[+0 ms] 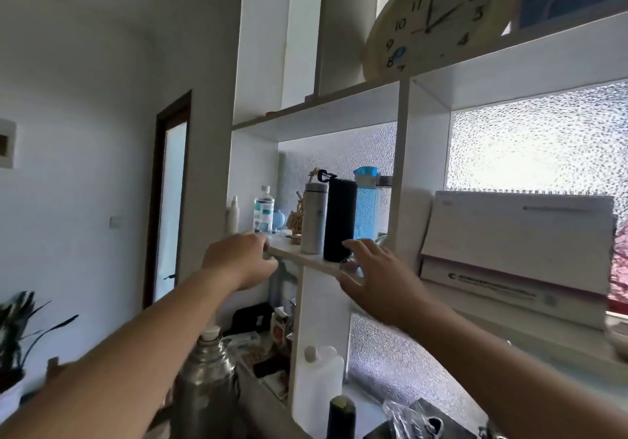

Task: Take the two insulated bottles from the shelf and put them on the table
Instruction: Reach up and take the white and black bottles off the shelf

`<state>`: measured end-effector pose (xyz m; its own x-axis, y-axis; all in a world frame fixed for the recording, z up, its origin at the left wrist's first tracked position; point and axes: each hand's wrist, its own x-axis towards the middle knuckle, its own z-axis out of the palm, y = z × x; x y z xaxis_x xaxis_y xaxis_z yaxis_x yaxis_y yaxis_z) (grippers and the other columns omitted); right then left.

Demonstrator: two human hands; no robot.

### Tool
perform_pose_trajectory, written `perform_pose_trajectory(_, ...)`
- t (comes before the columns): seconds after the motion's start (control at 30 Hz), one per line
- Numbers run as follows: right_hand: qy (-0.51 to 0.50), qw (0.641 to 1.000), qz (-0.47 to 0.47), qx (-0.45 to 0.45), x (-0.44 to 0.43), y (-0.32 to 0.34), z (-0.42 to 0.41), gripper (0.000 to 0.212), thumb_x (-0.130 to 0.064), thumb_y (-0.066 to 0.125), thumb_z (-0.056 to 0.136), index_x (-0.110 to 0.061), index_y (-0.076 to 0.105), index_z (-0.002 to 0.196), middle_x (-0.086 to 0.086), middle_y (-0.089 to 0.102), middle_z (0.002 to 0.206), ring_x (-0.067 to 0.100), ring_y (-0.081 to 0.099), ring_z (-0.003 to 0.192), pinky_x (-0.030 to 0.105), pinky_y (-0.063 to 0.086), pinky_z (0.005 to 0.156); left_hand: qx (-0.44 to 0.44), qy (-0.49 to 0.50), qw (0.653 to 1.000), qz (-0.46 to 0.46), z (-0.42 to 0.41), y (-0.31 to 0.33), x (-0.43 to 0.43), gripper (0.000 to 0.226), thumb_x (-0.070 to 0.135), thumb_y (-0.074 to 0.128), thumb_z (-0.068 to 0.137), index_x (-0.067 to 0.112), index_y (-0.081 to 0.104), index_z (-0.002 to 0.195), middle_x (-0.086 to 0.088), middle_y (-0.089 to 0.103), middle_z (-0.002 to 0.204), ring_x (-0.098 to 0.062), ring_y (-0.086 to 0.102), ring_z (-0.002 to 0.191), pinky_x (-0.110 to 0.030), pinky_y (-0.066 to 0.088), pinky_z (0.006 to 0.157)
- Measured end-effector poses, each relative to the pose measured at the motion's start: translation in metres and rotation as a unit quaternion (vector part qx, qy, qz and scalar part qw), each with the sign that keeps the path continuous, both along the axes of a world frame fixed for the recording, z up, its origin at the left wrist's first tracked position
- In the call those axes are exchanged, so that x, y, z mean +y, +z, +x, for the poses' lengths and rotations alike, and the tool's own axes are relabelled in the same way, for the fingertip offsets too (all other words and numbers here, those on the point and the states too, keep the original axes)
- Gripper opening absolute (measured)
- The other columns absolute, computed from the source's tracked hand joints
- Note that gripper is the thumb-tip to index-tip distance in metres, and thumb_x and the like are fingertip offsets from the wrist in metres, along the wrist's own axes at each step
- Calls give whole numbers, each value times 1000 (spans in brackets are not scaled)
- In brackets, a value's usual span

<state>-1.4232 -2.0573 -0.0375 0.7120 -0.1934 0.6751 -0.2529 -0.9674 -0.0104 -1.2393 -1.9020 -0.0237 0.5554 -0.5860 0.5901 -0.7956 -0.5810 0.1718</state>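
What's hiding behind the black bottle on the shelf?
Behind the black bottle stands a see-through blue jug with a blue lid. Only its top and right side show; the black bottle covers the rest. Frosted glass is at the back.

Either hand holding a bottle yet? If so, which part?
Nothing held. Left hand and right hand are open, reaching toward the shelf edge; the silver bottle and black bottle stand there ungripped.
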Motion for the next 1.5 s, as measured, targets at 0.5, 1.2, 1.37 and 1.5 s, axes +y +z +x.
perform_pose_trajectory(0.5,-111,992,6,-64,-61,28,98,55,-52,47,84,-13,40,122,7,52,122,25,50,109,37,42,83,25,18,999,-27,48,31,-101,36,45,52,82,23,59,109,-3,63,113,-26,52,109,-32,37,72)
perform_pose_trajectory(1.2,-235,946,208,-76,-119,43,175,69,-61,57,75,-7,42,116,12,57,117,32,57,101,35,37,67,165,-86,972,-141,147,30,-208,60,48,64,74,12,46,119,-10,56,115,-29,56,100,-38,43,75)
perform_pose_trajectory(1.37,-230,945,219,-77,-125,42,180,61,-57,58,76,-9,41,110,11,60,105,31,59,91,36,39,64,190,-122,959,-170,154,15,-228,74,55,67,72,14,38,127,-10,56,123,-32,54,111,-46,46,89)
perform_pose_trajectory(1.5,-220,942,237,-87,-127,43,183,67,-59,66,70,-10,40,108,7,55,92,30,58,86,34,37,58,186,-142,948,-217,157,2,-236,72,51,70,72,12,39,124,-10,55,125,-31,53,111,-50,45,92)
